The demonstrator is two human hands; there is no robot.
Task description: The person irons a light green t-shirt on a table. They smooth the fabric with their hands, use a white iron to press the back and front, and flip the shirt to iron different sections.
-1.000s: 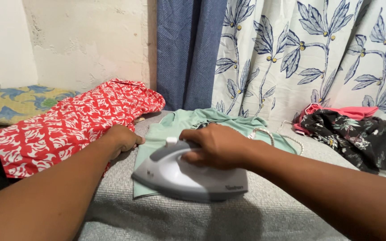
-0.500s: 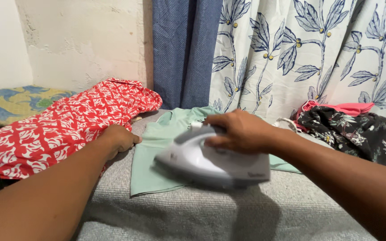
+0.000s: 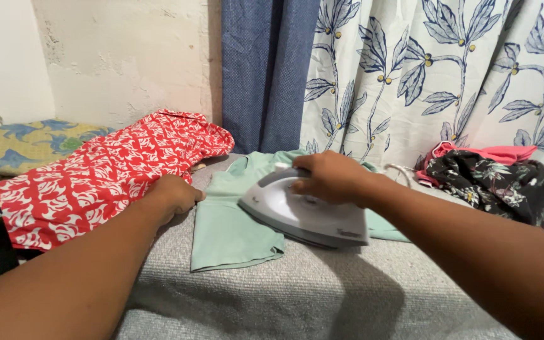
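A white and grey clothes iron (image 3: 303, 214) rests flat on a pale green garment (image 3: 231, 230) spread over a grey textured cloth (image 3: 297, 296). My right hand (image 3: 328, 177) is closed around the iron's handle. My left hand (image 3: 174, 195) lies as a loose fist on the left edge of the green garment, beside a red and white patterned garment (image 3: 102, 173). The iron's white cord (image 3: 401, 170) loops off behind my right wrist.
A pile of black floral and pink clothes (image 3: 498, 179) sits at the right. Behind hang a blue curtain (image 3: 266, 69) and a white curtain with blue leaves (image 3: 442, 69). A yellow and blue cushion (image 3: 29, 141) lies at far left by the wall.
My right hand has slid the iron from the garment's near end up and to the right, further onto the green fabric. My left hand has stayed at the garment's left edge.
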